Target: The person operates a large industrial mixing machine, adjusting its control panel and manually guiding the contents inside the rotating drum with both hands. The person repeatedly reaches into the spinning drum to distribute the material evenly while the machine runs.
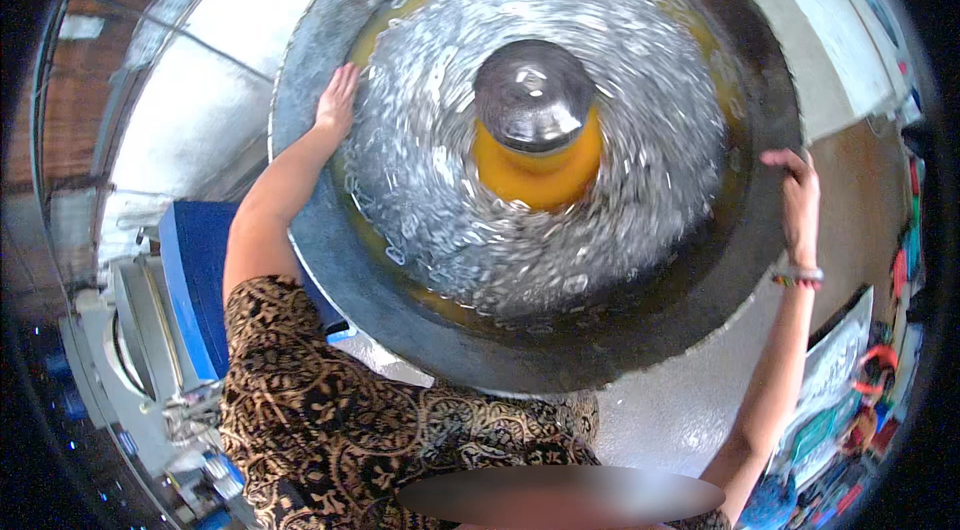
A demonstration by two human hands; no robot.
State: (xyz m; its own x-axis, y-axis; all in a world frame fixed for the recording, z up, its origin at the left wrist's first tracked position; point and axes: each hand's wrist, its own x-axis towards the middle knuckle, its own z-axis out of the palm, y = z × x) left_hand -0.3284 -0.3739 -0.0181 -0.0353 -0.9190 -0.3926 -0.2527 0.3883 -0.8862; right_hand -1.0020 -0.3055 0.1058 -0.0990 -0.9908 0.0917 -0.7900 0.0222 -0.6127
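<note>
A big round metal bowl [735,275] stands before me, with a domed metal cap [535,95] on an orange-yellow centre post [540,175]. Many small shiny metal pieces [430,130] fill the ring around the post. They look like loops or links, smeared by motion in a swirl. At the bowl's left inner wall, my left hand [338,102] lies with fingers stretched out and together, close to the outer pieces and holding nothing I can see. My right hand [797,198] is at the right rim. Its fingers are loosely bent inward over the edge, with nothing visible in them.
A blue box-like thing [195,280] stands left of the bowl, beside grey equipment [140,330]. Pale surfaces [190,100] lie beyond the bowl's left side. Several colourful items [865,425] are piled at the lower right, near a pale sheet [835,370].
</note>
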